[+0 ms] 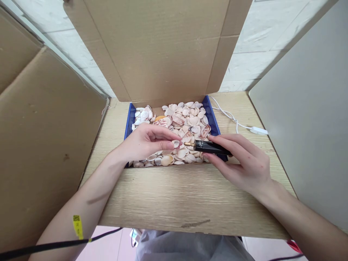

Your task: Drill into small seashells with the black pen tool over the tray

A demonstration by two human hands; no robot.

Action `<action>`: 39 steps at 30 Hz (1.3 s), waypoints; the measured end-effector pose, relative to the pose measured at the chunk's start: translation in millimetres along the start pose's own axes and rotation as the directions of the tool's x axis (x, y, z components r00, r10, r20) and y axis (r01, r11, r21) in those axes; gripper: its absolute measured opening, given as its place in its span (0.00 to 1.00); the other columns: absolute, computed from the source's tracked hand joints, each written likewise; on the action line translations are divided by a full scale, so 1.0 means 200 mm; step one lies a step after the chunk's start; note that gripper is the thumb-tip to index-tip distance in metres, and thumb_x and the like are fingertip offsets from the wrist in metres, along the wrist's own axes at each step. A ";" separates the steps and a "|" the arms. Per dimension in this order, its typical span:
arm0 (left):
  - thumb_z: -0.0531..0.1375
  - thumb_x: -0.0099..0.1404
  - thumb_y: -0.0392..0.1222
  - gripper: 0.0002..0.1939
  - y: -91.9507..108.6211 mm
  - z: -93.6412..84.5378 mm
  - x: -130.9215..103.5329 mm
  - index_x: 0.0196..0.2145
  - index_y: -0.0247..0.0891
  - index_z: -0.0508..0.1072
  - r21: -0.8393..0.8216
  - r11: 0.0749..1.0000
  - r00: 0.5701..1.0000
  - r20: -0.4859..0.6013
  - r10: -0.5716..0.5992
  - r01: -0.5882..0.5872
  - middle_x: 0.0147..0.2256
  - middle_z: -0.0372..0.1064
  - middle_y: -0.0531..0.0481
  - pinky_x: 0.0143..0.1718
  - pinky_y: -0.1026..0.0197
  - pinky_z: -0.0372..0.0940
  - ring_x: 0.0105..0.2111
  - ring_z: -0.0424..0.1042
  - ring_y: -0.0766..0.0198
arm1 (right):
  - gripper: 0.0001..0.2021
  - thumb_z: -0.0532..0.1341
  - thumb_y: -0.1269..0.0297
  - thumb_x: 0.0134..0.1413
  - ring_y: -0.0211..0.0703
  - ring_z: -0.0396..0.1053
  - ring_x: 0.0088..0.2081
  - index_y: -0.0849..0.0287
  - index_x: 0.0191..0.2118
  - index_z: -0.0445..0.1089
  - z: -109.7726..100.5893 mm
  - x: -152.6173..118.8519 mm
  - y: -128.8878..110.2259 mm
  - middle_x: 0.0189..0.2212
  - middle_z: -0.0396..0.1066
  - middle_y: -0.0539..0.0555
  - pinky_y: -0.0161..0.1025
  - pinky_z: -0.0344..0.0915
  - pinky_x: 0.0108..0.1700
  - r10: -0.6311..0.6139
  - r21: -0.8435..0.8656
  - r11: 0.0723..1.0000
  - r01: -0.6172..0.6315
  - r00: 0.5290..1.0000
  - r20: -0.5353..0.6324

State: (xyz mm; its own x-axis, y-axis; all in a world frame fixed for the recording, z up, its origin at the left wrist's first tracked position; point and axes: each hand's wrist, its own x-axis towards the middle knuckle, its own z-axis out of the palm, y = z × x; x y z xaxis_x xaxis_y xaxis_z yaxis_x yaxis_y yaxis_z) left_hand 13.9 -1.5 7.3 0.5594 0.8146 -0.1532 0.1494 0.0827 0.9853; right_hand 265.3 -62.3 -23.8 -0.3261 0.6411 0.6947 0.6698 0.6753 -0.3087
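Note:
Between the thumb and fingers of my left hand (146, 141) is a small whitish seashell (176, 144). My right hand (241, 159) grips a slim black handheld drill (210, 147) with a brass-coloured chuck, held nearly level and pointing left. Its thin tip is at the shell or very close to it; I cannot tell whether they touch. Both hands are over a shallow blue-sided cardboard box (212, 116) full of loose shells (193, 120). An orange scallop shell (159, 118) and a red-speckled shell (161, 123) lie among them.
The box's cardboard lid (163, 47) stands raised at the back. Cardboard (46, 119) walls the left side, and a grey panel (307, 108) the right. A white cable with an inline switch (259, 131) lies on the wooden table (168, 199). A black cable (54, 245) crosses at lower left.

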 end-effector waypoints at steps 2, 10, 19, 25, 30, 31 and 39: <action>0.69 0.56 0.34 0.09 0.00 0.00 0.00 0.37 0.36 0.81 -0.013 1.000 1.000 -0.012 0.026 -0.027 0.35 0.81 0.49 0.39 0.67 0.74 0.35 0.80 0.65 | 0.18 0.67 0.72 0.53 0.42 0.75 0.38 0.57 0.50 0.69 0.00 0.00 0.00 0.40 0.75 0.56 0.39 0.75 0.40 0.006 0.000 1.000 -0.006 1.000 -0.002; 0.68 0.57 0.34 0.08 -0.03 -0.01 0.00 0.37 0.36 0.81 0.024 1.000 1.000 0.029 0.003 -0.004 0.33 0.81 0.48 0.36 0.67 0.75 0.33 0.80 0.64 | 0.17 0.67 0.74 0.52 0.43 0.74 0.38 0.58 0.47 0.70 0.00 0.00 0.01 0.39 0.75 0.57 0.40 0.73 0.39 -0.057 -0.036 0.998 0.055 0.997 -0.056; 0.69 0.56 0.36 0.09 -0.02 -0.02 0.00 0.37 0.36 0.81 0.047 0.996 0.997 0.005 0.071 -0.072 0.33 0.81 0.47 0.34 0.66 0.75 0.32 0.80 0.62 | 0.15 0.67 0.72 0.53 0.42 0.74 0.36 0.60 0.47 0.69 0.00 0.00 0.00 0.38 0.75 0.58 0.39 0.74 0.39 -0.030 -0.017 0.999 0.030 0.999 -0.027; 0.69 0.56 0.36 0.08 -0.01 -0.01 0.00 0.36 0.37 0.81 0.056 0.992 0.993 -0.029 0.117 -0.115 0.33 0.81 0.48 0.35 0.67 0.74 0.32 0.80 0.63 | 0.16 0.66 0.72 0.53 0.43 0.75 0.37 0.60 0.48 0.69 0.00 -0.01 0.00 0.38 0.76 0.58 0.38 0.74 0.38 -0.003 0.018 1.000 0.003 1.000 0.002; 0.68 0.56 0.33 0.08 -0.01 -0.01 0.00 0.36 0.38 0.82 0.061 0.990 0.990 -0.039 0.133 -0.131 0.33 0.81 0.50 0.34 0.69 0.74 0.32 0.80 0.65 | 0.15 0.66 0.72 0.54 0.43 0.75 0.37 0.59 0.48 0.69 0.00 0.00 0.00 0.38 0.76 0.58 0.39 0.74 0.38 0.003 0.020 1.000 -0.003 1.000 0.003; 0.68 0.56 0.33 0.08 -0.01 -0.01 0.00 0.36 0.38 0.82 0.063 0.990 0.991 -0.043 0.129 -0.127 0.33 0.81 0.50 0.34 0.69 0.74 0.32 0.80 0.65 | 0.15 0.66 0.72 0.54 0.43 0.75 0.37 0.59 0.48 0.69 0.00 -0.01 0.00 0.38 0.76 0.58 0.39 0.74 0.37 0.003 0.021 1.000 -0.003 1.000 0.006; 0.68 0.56 0.33 0.08 -0.01 0.00 0.00 0.35 0.40 0.82 0.035 0.994 0.993 -0.045 0.108 -0.107 0.32 0.81 0.53 0.34 0.70 0.73 0.31 0.79 0.67 | 0.15 0.66 0.71 0.54 0.42 0.75 0.37 0.60 0.48 0.69 0.01 -0.01 0.00 0.38 0.76 0.57 0.37 0.74 0.37 0.008 0.014 1.000 -0.008 1.000 0.013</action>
State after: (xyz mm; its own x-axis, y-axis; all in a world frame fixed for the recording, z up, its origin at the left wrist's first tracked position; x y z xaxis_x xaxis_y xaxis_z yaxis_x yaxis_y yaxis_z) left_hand 13.0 -0.8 5.4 0.5350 0.8438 -0.0420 0.1168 -0.0247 0.9928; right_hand 265.2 -62.3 -26.5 -0.3291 0.6509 0.6841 0.6631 0.6751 -0.3233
